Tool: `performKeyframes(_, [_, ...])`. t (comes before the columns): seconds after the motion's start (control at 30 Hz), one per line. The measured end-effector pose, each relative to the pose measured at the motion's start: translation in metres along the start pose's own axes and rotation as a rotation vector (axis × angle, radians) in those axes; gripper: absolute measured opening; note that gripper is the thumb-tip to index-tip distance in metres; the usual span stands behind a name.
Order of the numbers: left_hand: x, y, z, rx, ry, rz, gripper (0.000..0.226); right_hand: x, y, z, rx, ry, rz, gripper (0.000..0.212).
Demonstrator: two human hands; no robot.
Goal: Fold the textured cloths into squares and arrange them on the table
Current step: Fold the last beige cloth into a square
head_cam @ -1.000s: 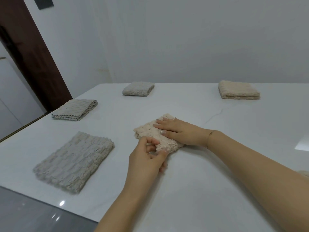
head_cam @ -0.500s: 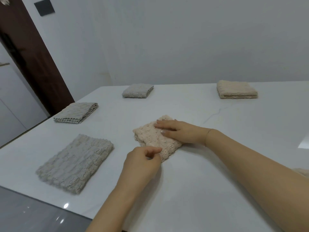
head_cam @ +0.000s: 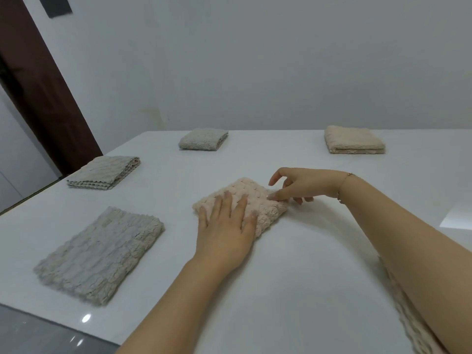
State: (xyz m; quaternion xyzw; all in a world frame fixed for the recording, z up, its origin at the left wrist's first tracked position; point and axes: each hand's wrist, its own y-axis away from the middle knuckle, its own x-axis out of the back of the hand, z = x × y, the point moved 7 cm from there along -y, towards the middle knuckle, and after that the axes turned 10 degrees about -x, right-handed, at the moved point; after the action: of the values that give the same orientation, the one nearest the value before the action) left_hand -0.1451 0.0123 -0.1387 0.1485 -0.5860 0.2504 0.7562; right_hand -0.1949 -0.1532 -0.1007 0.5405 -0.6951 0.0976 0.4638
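Head view: the left hand (head_cam: 226,227), which half a second ago was curled at the near edge of the small folded pink bubble-textured cloth (head_cam: 258,200), now lies flat on it, fingers straight and pressing. The right hand (head_cam: 297,185) has lifted from flat to fingertips only — loosely bent, touching the cloth's right edge, gripping nothing. The cloth sits mid-table on the white table (head_cam: 293,264), right of the flat grey textured cloth (head_cam: 102,254). Folding looks finished — this is smoothing.

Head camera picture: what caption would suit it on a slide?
Left hand flat on a folded pink cloth, right hand at its edge, four folded cloths around.
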Motion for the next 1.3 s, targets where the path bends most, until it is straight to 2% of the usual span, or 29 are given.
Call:
performKeyframes(0.13, [-0.004,0.003,-0.002,0.069,-0.039,-0.004,0.056,-0.01,-0.006,0.001,0.002,-0.069,-0.002,0.041])
performKeyframes(0.27, [-0.003,0.004,-0.003,0.059,0.057,0.026,0.056,-0.013,-0.009,-0.001,-0.027,-0.009,0.026,0.04])
performKeyframes(0.37, [0.016,0.006,-0.018,0.112,0.218,0.283,0.056,-0.005,-0.008,-0.002,-0.055,0.004,0.115,0.031])
performKeyframes(0.43, [0.03,0.009,-0.04,0.226,0.171,0.438,0.056,0.002,-0.01,-0.003,-0.059,-0.042,0.228,0.039])
performKeyframes(0.47, [0.032,0.011,-0.052,0.286,0.141,0.458,0.056,0.001,-0.01,-0.005,-0.068,-0.053,0.262,0.045])
performKeyframes(0.53, [0.031,0.008,-0.066,0.351,0.09,0.417,0.056,-0.008,-0.008,-0.01,-0.079,-0.052,0.254,0.052])
performKeyframes(0.63, [0.027,0.004,-0.068,0.346,0.041,0.37,0.056,-0.023,-0.005,-0.017,-0.095,0.021,0.211,0.077])
performKeyframes(0.8, [0.03,0.001,-0.067,0.315,0.059,0.399,0.045,-0.03,-0.01,-0.022,-0.125,0.029,0.149,0.056])
performKeyframes(0.87, [0.034,0.0,-0.063,0.243,0.204,0.461,0.034,-0.028,-0.009,-0.021,-0.155,-0.026,0.125,0.052])
performKeyframes(0.93, [0.035,-0.001,-0.057,0.164,0.503,0.526,0.025,-0.023,-0.003,-0.021,-0.152,-0.124,0.09,0.046])
performKeyframes(1.03, [0.034,0.001,-0.048,0.121,0.916,0.559,0.024,-0.013,0.014,-0.018,-0.117,-0.426,-0.01,0.039])
performKeyframes(1.17, [0.022,0.0,-0.021,0.12,1.42,0.41,0.037,0.009,0.041,-0.001,-0.096,-0.7,0.053,0.03])
performKeyframes(1.23, [0.018,-0.002,-0.004,0.116,1.564,0.341,0.041,0.021,0.052,0.016,-0.101,-0.766,0.122,0.04])
performKeyframes(1.3, [0.015,-0.007,0.02,0.101,1.605,0.258,0.049,0.033,0.064,0.036,-0.092,-0.822,0.182,0.046])
